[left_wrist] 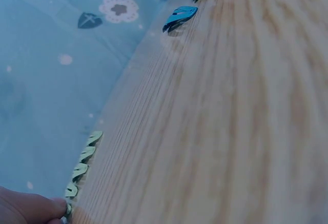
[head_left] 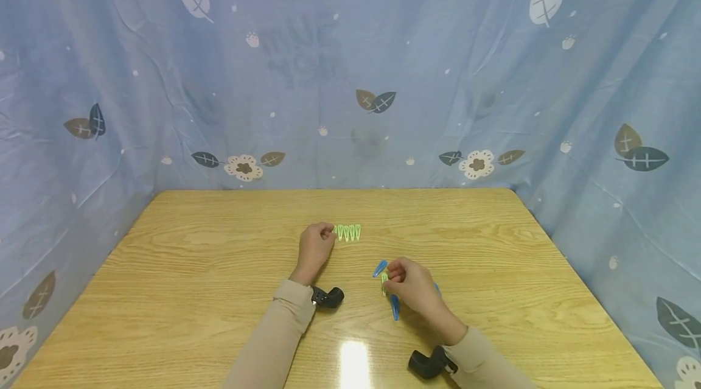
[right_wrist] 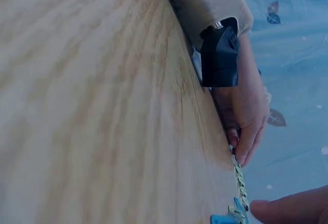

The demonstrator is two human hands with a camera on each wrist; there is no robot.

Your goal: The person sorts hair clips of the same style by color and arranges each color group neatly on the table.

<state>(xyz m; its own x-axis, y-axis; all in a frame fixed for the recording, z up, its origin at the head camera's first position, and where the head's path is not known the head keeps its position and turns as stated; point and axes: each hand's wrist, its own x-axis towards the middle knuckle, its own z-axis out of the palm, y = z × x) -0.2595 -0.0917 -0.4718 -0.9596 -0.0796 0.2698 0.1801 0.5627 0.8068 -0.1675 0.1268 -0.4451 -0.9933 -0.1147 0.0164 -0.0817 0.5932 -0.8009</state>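
Note:
My left hand (head_left: 316, 247) is at the left end of a row of light green hair clips (head_left: 346, 232), pinching the endmost clip (left_wrist: 68, 210) between fingertips and thumb. The rest of the row stands side by side to its right. Nearer me and to the right, my right hand (head_left: 415, 287) has its thumb and fingertips at another green hair clip (head_left: 384, 283), which is tilted in the left wrist view. A blue hair clip (head_left: 380, 268) lies just behind that one. Another blue clip (head_left: 395, 307) sits under the right hand, whose palm partly hides more blue (head_left: 437, 287).
The wooden table (head_left: 219, 224) stretches to both sides of the arms. Blue patterned curtain (head_left: 328, 72) hangs behind it and along the sides. Black wrist devices (head_left: 327, 298) are strapped at both cuffs. A bright light reflection falls on the table near the front.

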